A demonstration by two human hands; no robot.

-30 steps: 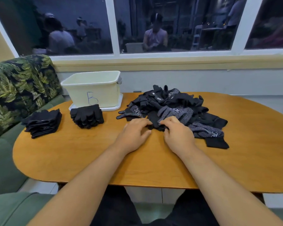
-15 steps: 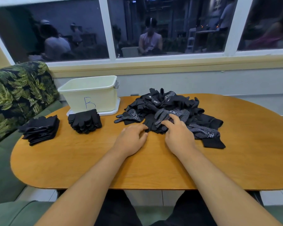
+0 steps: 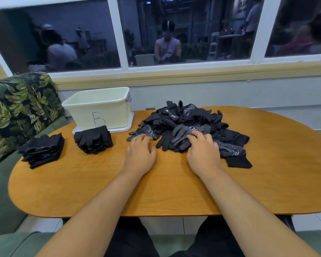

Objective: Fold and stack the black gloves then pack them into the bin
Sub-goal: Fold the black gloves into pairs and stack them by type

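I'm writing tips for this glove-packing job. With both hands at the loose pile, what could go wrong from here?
1. The loose pile is tangled: whichever glove the right hand pulls may drag others along.
2. The far-left stack sits close to the rim of the table, beside the sofa; a nudge could tip it off.

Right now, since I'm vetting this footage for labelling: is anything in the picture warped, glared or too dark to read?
Head view: the wide lens bows the window frame and table edge; the dark glass mirrors seated people; the glove pile merges into black, only white dots and logos showing; the B on the bin reads clearly.
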